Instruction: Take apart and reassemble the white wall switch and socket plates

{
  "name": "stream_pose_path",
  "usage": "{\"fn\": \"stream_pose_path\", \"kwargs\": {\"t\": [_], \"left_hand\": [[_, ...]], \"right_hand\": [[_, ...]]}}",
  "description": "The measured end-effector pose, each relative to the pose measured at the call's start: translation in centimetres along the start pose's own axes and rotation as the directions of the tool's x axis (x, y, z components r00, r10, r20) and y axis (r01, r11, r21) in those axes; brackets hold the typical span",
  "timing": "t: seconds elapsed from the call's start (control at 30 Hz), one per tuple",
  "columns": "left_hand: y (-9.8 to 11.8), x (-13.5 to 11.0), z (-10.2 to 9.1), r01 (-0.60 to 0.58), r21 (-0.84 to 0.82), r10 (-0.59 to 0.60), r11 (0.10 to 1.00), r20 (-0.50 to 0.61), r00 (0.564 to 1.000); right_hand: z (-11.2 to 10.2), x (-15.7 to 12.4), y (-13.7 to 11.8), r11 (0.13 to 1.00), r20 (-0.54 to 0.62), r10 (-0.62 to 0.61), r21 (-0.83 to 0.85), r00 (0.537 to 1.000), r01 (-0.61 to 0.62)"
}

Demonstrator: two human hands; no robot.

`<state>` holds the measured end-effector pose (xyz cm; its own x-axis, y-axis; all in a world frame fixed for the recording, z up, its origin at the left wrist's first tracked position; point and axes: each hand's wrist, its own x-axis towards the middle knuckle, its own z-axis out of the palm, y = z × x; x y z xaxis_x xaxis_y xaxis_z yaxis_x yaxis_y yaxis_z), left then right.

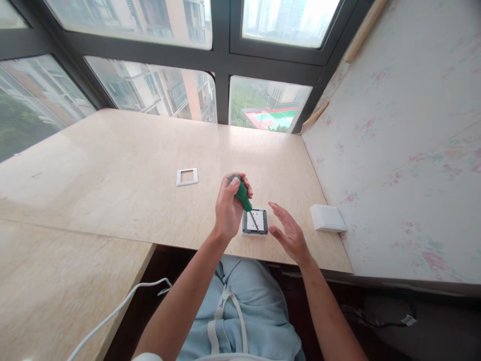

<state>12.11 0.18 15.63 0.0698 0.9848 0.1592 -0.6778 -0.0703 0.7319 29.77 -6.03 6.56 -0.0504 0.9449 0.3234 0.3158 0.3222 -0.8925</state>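
My left hand (228, 206) is closed around the green handle of a screwdriver (242, 194). Its metal shaft slants down across a wall socket (254, 220), a white face in a dark grey frame, lying on the stone-topped ledge in front of me. The tip is near the lower edge of that frame; whether it sits in a screw I cannot tell. Just right of the socket, my right hand (289, 234) is held with thumb and fingers apart and nothing in it. Farther left on the ledge lies a white rectangular cover frame (187, 176).
A white box-like switch or socket unit (327, 218) sits at the right, against the flowered wallpaper (406, 165). Dark-framed windows (221, 60) rise behind the beige ledge (112, 165). A white cable (124, 301) hangs over the ledge's lower left edge.
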Motion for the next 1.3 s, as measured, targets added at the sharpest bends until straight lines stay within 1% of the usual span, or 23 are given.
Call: {"fn": "stream_pose_path", "kwargs": {"t": [0.1, 0.17, 0.2, 0.3, 0.4, 0.47, 0.5, 0.57, 0.6, 0.63, 0.67, 0.73, 0.77, 0.8, 0.87, 0.93, 1.0, 1.07, 1.17, 1.3], "left_hand": [[-1.1, -0.6, 0.9, 0.041, 0.091, -0.053, 0.995, 0.13, 0.99], [-1.6, -1.2, 1.5, 0.022, 0.185, -0.065, 0.982, 0.231, 0.971], [-1.7, -1.5, 1.8, -0.018, 0.237, -0.049, 0.971, 0.275, 0.96], [-1.7, -2.4, 2.7, -0.19, 0.362, 0.041, 0.913, 0.381, 0.924], [-1.4, -2.9, 3.4, -0.3, 0.41, 0.088, 0.861, 0.461, 0.883], [-1.2, -2.8, 3.3, -0.341, 0.43, 0.076, 0.836, 0.525, 0.848], [-1.1, -2.6, 2.9, -0.359, 0.445, 0.06, 0.821, 0.558, 0.828], [-1.0, -2.1, 1.5, -0.385, 0.489, 0.015, 0.783, 0.604, 0.797], [-1.0, -1.8, 0.4, -0.393, 0.521, -0.008, 0.757, 0.609, 0.793], [-1.1, -1.5, -0.9, -0.385, 0.572, -0.044, 0.724, 0.596, 0.802], [-1.3, -1.2, -2.2, -0.36, 0.645, -0.106, 0.674, 0.566, 0.817], [-1.8, -0.9, -5.0, -0.285, 0.802, -0.227, 0.525, 0.455, 0.861], [-2.2, -0.8, -6.2, -0.255, 0.863, -0.297, 0.437, 0.405, 0.865], [-2.7, -0.8, -7.3, -0.238, 0.9, -0.36, 0.366, 0.372, 0.856], [-3.7, -0.9, -8.7, -0.254, 0.926, -0.434, 0.28, 0.358, 0.827], [-4.8, -1.0, -9.3, -0.314, 0.918, -0.459, 0.243, 0.393, 0.797], [-5.5, -1.2, -9.4, -0.377, 0.901, -0.453, 0.214, 0.434, 0.779], [-5.9, -1.3, -9.4, -0.419, 0.891, -0.437, 0.174, 0.451, 0.778], [-5.9, -1.2, -9.3, -0.454, 0.884, -0.427, 0.114, 0.456, 0.781], [-5.5, -1.0, -9.2, -0.478, 0.875, -0.443, 0.081, 0.461, 0.769]], "right_hand": [[0.1, 0.9, -3.0, 0.994, -0.021, -0.078, 0.073, 0.997, 0.079], [0.0, 1.5, -4.6, 0.986, -0.057, -0.131, 0.097, 0.99, 0.136], [-0.1, 1.7, -5.3, 0.985, -0.078, -0.135, 0.096, 0.988, 0.142], [-0.6, 1.9, -6.6, 0.992, -0.136, -0.112, 0.042, 0.984, 0.119], [-1.2, 1.5, -7.3, 0.994, -0.148, -0.107, -0.016, 0.983, 0.106], [-1.5, 1.3, -7.5, 0.994, -0.136, -0.111, -0.01, 0.985, 0.11], [-1.5, 1.2, -7.5, 0.993, -0.135, -0.111, 0.015, 0.985, 0.115], [-1.7, 1.2, -7.4, 0.988, -0.164, -0.103, 0.094, 0.981, 0.119], [-1.8, 1.3, -7.3, 0.984, -0.193, -0.09, 0.134, 0.977, 0.117], [-1.9, 1.4, -7.1, 0.98, -0.225, -0.074, 0.166, 0.972, 0.113], [-2.0, 1.5, -6.9, 0.976, -0.254, -0.057, 0.189, 0.966, 0.107], [-2.3, 1.7, -6.4, 0.973, -0.288, -0.031, 0.21, 0.957, 0.094], [-2.4, 1.9, -6.2, 0.972, -0.295, -0.023, 0.217, 0.955, 0.091], [-2.4, 2.0, -6.0, 0.971, -0.299, -0.019, 0.221, 0.954, 0.088], [-2.5, 2.1, -5.7, 0.971, -0.309, -0.014, 0.223, 0.951, 0.087], [-2.4, 2.2, -5.5, 0.971, -0.314, -0.008, 0.224, 0.95, 0.082], [-2.3, 2.2, -5.3, 0.971, -0.307, 0.003, 0.23, 0.952, 0.072], [-2.3, 2.1, -5.1, 0.969, -0.296, 0.01, 0.238, 0.955, 0.063], [-2.4, 2.0, -4.9, 0.968, -0.286, 0.022, 0.244, 0.958, 0.05], [-2.4, 2.1, -4.8, 0.974, -0.287, 0.026, 0.225, 0.957, 0.041]]}}
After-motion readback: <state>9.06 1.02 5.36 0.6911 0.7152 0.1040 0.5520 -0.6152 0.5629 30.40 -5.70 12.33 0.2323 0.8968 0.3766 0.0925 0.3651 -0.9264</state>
